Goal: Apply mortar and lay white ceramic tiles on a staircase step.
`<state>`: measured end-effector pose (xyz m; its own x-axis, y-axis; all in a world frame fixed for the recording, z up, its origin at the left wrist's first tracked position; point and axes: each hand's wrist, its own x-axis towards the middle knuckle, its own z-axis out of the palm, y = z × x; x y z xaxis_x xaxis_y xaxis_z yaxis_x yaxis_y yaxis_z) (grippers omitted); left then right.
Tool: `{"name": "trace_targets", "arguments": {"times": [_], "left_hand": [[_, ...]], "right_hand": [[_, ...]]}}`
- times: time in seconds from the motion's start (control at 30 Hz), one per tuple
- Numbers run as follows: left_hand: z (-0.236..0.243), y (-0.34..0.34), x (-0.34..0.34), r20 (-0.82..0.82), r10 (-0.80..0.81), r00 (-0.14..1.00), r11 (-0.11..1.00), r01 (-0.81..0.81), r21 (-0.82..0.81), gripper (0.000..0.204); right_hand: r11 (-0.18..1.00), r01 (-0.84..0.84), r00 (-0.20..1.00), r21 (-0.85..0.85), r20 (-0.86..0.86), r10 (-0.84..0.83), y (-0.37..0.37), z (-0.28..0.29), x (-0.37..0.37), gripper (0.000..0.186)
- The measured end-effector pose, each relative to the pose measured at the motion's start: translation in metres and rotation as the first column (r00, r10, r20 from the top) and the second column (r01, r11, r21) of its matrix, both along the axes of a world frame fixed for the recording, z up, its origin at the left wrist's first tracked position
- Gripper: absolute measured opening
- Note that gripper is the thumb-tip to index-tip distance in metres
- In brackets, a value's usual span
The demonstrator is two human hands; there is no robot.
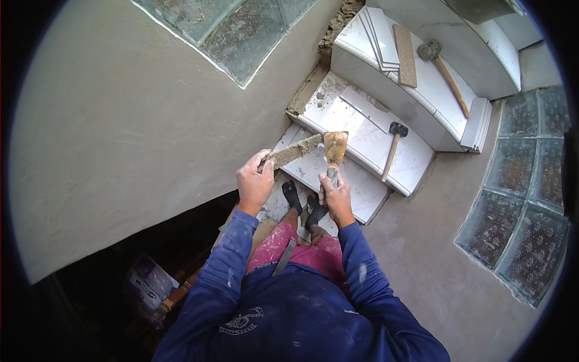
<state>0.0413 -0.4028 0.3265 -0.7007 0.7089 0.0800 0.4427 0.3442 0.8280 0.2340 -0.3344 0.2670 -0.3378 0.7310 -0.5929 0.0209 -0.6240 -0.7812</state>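
My left hand (255, 179) grips one end of a narrow strip (295, 151) caked with grey, rough mortar, which slants up to the right. In my right hand (336, 198) is a scraper (335, 148) with a rust-stained orange blade, held upright by its handle. The blade is right beside the strip's far end; I cannot tell whether they touch. Behind them are white tiled steps (325, 180), the middle one holding a black rubber mallet (397, 131) and a loose narrow tile piece (364, 108).
The upper step has stacked white tiles (377, 42), a beige strip (404, 55) and a second mallet (429, 50); more tiles (475, 123) lean at its right end. Glass-block windows (518, 187) are set in plastered walls (108, 120). A dark opening (90, 295) lies lower left.
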Motion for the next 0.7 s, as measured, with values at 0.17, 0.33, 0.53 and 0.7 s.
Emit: {"name": "trace_targets", "arguments": {"times": [0.17, 0.33, 0.53, 0.7], "left_hand": [[-0.012, -0.005, -0.029, 0.034, -0.055, 0.998, 0.997, 0.057, -0.042, 0.022], [-0.028, -0.008, -0.067, 0.018, -0.147, 0.989, 0.985, 0.148, -0.093, 0.024], [-0.032, 0.001, -0.093, 0.032, -0.237, 0.971, 0.963, 0.239, -0.122, 0.024], [-0.028, 0.020, -0.096, 0.023, -0.290, 0.957, 0.948, 0.291, -0.131, 0.023]], "right_hand": [[0.883, -0.436, 0.819, 0.176, 0.485, 0.308, -0.033, -0.063, 0.053, 0.025], [0.772, -0.564, 0.579, -0.293, 0.525, 0.623, -0.103, -0.043, 0.115, 0.025], [0.870, -0.440, 0.759, -0.224, 0.424, 0.494, -0.082, 0.063, 0.077, 0.024], [0.841, -0.405, 0.763, 0.359, 0.640, 0.094, -0.011, 0.114, 0.021, 0.026]]}}
